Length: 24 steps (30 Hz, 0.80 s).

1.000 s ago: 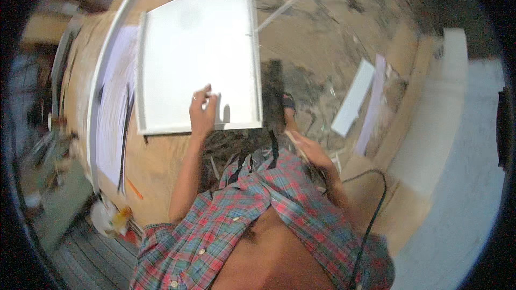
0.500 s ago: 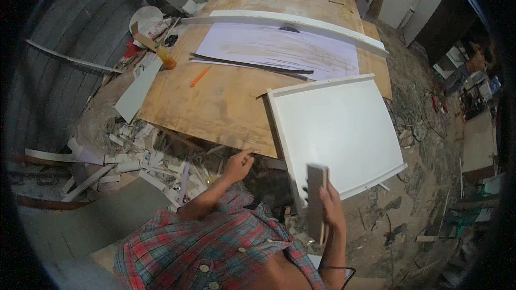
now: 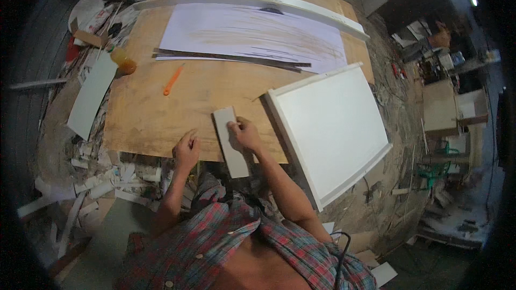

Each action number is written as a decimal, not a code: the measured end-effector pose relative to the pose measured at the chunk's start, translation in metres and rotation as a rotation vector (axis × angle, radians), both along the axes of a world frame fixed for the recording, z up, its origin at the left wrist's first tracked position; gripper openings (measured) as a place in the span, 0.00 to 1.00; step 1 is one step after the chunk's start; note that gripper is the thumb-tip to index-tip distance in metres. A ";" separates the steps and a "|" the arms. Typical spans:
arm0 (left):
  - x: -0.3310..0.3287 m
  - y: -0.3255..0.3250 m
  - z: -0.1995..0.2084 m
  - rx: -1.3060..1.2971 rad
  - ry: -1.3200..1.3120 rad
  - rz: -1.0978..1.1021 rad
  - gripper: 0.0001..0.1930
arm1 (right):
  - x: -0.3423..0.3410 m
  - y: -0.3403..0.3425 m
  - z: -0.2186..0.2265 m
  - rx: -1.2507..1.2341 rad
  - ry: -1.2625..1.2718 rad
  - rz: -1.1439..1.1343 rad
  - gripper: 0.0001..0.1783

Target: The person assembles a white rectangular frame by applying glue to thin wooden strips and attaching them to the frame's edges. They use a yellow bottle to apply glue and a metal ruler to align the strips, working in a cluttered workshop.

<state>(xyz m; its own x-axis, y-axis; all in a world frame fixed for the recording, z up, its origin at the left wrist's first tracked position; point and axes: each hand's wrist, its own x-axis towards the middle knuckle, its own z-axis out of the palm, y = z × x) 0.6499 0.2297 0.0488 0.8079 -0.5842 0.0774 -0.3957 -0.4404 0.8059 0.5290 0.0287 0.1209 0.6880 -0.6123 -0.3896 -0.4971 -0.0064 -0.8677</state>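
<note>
My right hand (image 3: 246, 133) grips a flat rectangular strip of board (image 3: 234, 153), pale on its upper face. The strip reaches over the near edge of the wooden worktable (image 3: 145, 123), its lower end toward my body. To its left, my left hand (image 3: 187, 150) hovers by the table edge, fingers loosely bent and apart, with nothing visible in them. Right of the strip, a white panel with raised edge strips (image 3: 336, 129) lies tilted, partly over the table's corner. An orange-handled tool, perhaps a utility knife (image 3: 172, 81), rests on the tabletop.
Across the table lie a scratched white sheet (image 3: 236, 35), dark thin strips (image 3: 231, 59) and a long white bar (image 3: 258, 2). A bottle of orange liquid (image 3: 123, 62) stands at the left edge. Offcuts (image 3: 107, 182) litter the floor at left; shelving parts (image 3: 441, 104) stand at right.
My right hand has brought the board strip leftward from beside the white panel to the table's near edge, turning its broad face up. The view has shifted; my left hand stays near the edge.
</note>
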 end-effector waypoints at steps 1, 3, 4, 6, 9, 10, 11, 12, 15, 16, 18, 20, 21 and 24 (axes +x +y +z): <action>0.017 -0.014 0.011 -0.014 -0.098 -0.005 0.15 | 0.001 -0.001 -0.005 -0.105 -0.010 -0.015 0.22; 0.044 -0.037 0.034 0.009 -0.014 -0.018 0.16 | -0.010 -0.006 -0.028 -0.326 -0.035 -0.060 0.22; 0.051 -0.046 0.044 0.025 0.035 -0.030 0.16 | -0.019 -0.001 -0.030 -0.447 -0.093 -0.066 0.26; 0.065 -0.062 0.071 0.155 0.112 -0.040 0.17 | -0.049 0.007 -0.018 -0.566 -0.024 -0.022 0.26; 0.075 -0.095 0.063 0.149 0.083 -0.096 0.17 | -0.114 0.024 -0.015 -0.323 0.042 0.109 0.20; 0.076 -0.108 0.056 0.115 0.056 -0.121 0.17 | -0.139 0.034 -0.006 -0.155 0.128 0.195 0.18; 0.074 -0.122 0.049 0.091 0.050 -0.167 0.17 | -0.167 0.054 -0.006 -0.009 0.100 0.170 0.18; 0.070 -0.132 0.042 0.075 0.057 -0.195 0.16 | -0.192 0.074 -0.001 -0.024 0.218 0.200 0.21; 0.053 -0.166 0.041 0.035 0.142 -0.308 0.15 | -0.264 0.140 -0.013 0.046 0.392 0.197 0.25; 0.050 -0.177 0.042 0.022 0.144 -0.344 0.15 | -0.278 0.158 -0.013 0.107 0.451 0.127 0.25; 0.049 -0.192 0.033 0.012 0.141 -0.386 0.14 | -0.297 0.185 -0.020 0.197 0.544 -0.010 0.26; 0.046 -0.204 0.028 -0.043 0.119 -0.418 0.13 | -0.305 0.211 -0.025 0.270 0.611 -0.183 0.27; 0.045 -0.208 0.026 -0.071 0.108 -0.428 0.13 | -0.307 0.222 -0.026 0.296 0.630 -0.249 0.27; 0.046 -0.210 0.018 -0.109 0.084 -0.417 0.13 | -0.312 0.247 -0.033 0.349 0.676 -0.410 0.28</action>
